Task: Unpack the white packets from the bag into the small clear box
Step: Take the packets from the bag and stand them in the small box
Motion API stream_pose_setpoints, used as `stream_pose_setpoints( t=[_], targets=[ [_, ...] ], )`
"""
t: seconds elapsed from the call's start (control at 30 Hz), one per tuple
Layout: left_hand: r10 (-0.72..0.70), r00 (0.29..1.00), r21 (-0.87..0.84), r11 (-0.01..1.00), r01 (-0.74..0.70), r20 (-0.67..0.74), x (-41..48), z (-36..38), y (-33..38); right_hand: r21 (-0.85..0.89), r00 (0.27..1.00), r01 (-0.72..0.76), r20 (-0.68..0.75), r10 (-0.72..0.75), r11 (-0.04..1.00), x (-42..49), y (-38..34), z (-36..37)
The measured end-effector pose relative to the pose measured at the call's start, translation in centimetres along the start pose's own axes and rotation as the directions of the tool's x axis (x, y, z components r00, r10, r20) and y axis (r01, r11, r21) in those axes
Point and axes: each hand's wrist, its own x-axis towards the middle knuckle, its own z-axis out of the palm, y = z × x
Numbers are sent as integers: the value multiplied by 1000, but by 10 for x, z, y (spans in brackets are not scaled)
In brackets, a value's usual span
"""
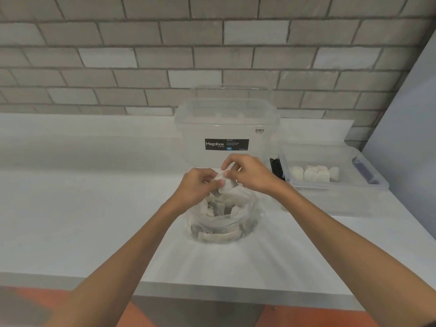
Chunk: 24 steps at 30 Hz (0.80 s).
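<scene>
We read "Megabox" in white on the black label point(226, 144) stuck to the front of the large clear plastic storage tub point(226, 119), with a blue "12L" patch beneath it; the finer print is too small for us to make out. A white barcode sticker point(259, 131) sits at the label's one o'clock. On the white countertop point(94, 208), at the tub's six o'clock, stands the crumpled clear plastic bag point(221, 225), open at the top and packed with flat white packets. Just above its mouth we hold one small white paper packet point(225, 182), creased and soft-looking, between both hands. The left hand point(198, 185) pinches its lower edge with thumb and curled fingers, and the right hand point(250, 175) pinches its upper end the same way. At the bag's two o'clock lies the small clear box point(330, 186) with a blue latch point(364, 169), holding a row of white packets point(316, 174). What may be a black clip point(277, 168) stands between box and tub.
</scene>
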Motion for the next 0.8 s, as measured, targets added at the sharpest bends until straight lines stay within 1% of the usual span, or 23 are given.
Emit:
stream_pose_setpoints(
  t=[0.03,0.1,0.13,0.2,0.27,0.33,0.4,0.47,0.53,0.6,0.63,0.67,0.73,0.8],
  targets=[
    [-31,999,-72,997,30,-21,-1,0,1,21,999,7,-46,-6,1000,-1,0,0],
    [-104,993,-238,967,89,-52,-2,-2,3,0,990,53,-128,-52,999,-4,-1,0],
    [-137,989,-319,941,112,-58,-3,-3,5,-22,986,86,-143,-88,996,-6,-1,1],
    [-186,981,-431,891,140,-64,-3,-6,8,-90,981,153,-104,-162,984,-10,-2,2],
    [-218,974,-492,855,163,-57,-3,-7,11,-195,973,207,-57,-222,959,-11,0,5],
    [-230,973,-542,821,177,-30,-3,-8,13,-267,960,232,-91,-264,936,-11,2,9],
    [-230,973,-576,796,187,-2,-3,-7,13,-288,942,247,-154,-299,925,-11,2,10],
    [-228,974,-599,777,194,20,-2,-8,12,-262,935,246,-188,-300,933,-11,0,8],
    [-232,972,-617,761,201,30,-1,-9,12,-154,944,204,-232,-236,967,-11,-1,5],
    [-237,971,-624,757,194,15,1,-10,14,41,949,126,-295,-108,991,-11,-1,0],
    [-237,972,-620,763,182,-7,1,-11,16,165,949,79,-314,-23,983,-10,-1,-3],
    [-233,972,-610,776,161,-40,3,-11,17,300,947,33,-314,66,953,-10,0,-6],
    [-214,969,-580,808,107,-120,7,-11,23,551,942,-42,-255,216,833,-10,1,-14],
    [-173,965,-538,842,43,-195,12,-9,30,702,943,-79,-178,282,708,-10,3,-23]
  ],
)
